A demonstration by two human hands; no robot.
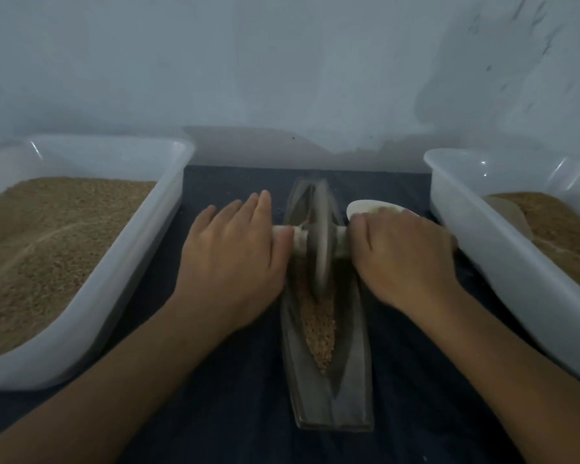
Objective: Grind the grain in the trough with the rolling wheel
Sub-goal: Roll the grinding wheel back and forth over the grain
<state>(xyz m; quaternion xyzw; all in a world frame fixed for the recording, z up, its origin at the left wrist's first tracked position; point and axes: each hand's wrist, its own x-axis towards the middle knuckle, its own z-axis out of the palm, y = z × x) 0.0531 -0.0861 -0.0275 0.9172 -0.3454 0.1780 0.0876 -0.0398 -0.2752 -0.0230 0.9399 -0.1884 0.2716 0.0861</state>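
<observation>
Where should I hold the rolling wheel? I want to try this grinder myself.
Hold the wheel by its axle stubs, one from each side, as the left hand and right hand do. The disc stands on edge in the narrow trough, leaving only the stubs free.

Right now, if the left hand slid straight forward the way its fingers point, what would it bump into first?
Probably nothing soon: the left hand points away over the dark cloth, between the left tub and the trough. The wall comes first, though depth is unclear.

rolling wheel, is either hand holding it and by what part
Both hands are on its axle, not the disc. The left hand presses flat on the left handle end; the right hand curls over the right end of the rolling wheel.
</observation>
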